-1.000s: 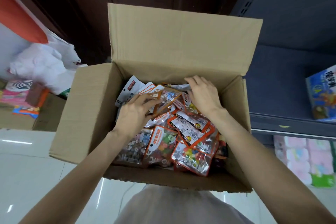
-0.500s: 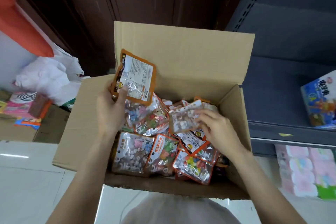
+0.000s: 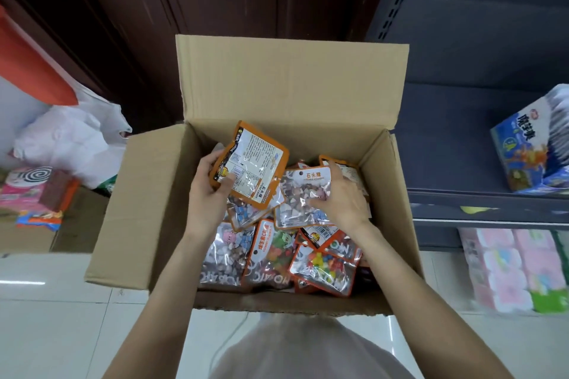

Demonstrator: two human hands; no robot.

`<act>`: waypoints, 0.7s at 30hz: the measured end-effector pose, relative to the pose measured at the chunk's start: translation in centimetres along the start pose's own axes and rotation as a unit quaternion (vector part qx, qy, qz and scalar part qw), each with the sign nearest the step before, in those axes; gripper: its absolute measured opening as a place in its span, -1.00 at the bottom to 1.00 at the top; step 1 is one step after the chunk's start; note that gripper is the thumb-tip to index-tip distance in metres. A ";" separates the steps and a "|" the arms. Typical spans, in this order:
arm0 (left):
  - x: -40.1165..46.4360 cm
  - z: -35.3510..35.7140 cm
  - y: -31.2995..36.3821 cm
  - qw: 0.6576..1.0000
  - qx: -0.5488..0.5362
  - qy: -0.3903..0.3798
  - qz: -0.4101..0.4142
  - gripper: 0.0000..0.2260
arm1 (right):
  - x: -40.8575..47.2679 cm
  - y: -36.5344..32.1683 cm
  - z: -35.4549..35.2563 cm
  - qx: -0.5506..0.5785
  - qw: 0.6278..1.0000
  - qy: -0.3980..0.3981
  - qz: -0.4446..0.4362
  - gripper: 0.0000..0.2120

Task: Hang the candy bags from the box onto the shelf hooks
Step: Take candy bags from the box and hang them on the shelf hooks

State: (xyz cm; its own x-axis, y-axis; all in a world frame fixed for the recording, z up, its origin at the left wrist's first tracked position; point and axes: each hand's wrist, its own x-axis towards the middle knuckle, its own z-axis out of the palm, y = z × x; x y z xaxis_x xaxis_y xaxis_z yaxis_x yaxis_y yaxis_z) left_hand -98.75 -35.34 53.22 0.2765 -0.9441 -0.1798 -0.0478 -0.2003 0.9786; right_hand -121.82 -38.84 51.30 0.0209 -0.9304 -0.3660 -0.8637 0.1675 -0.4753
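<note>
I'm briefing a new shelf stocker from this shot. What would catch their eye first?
The open cardboard box at centre, heaped with bright candy bags. Over it, the left hand grips an orange-edged bag showing its label side, while the right hand holds a clear stone-candy bag.

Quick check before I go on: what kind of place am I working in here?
Most likely a small shop or its stock area. A dark metal retail shelf holds a boxed product, wrapped tissue packs sit beneath it, and an open cardboard box is full of candy bags.
</note>
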 end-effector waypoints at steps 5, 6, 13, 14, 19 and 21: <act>-1.0 0.1 1.2 0.998 -0.044 0.041 0.002 -0.68 | -3.7 0.4 -2.9 0.248 0.964 0.100 -0.007 -0.48; -1.2 0.1 1.7 0.998 -0.049 0.049 0.005 -0.69 | -4.9 0.6 -3.9 0.297 0.948 0.115 -0.023 -0.46; -4.6 4.1 5.6 0.989 -0.146 0.003 0.007 -0.65 | -9.9 1.2 -8.4 0.581 0.807 0.074 -0.076 -0.43; -5.6 5.3 6.5 0.985 -0.171 -0.020 0.000 -0.63 | -10.1 1.5 -8.7 0.594 0.797 0.088 -0.070 -0.46; -10.9 12.6 9.4 0.961 -0.246 -0.129 0.007 -0.49 | -12.8 6.5 -11.8 0.656 0.745 0.094 -0.071 -0.62; -13.3 16.4 9.5 0.959 -0.236 -0.155 0.017 -0.49 | -14.2 10.1 -13.2 0.671 0.733 0.076 -0.077 -0.60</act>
State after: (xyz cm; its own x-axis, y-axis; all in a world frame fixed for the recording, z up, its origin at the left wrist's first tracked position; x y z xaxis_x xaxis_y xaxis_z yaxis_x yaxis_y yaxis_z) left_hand -118.58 -28.99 63.30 -0.0194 -0.9951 -0.0969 0.4080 -0.0963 0.9079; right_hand -137.43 -28.22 62.25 -0.0777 -0.9806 -0.1801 0.4197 0.1317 -0.8981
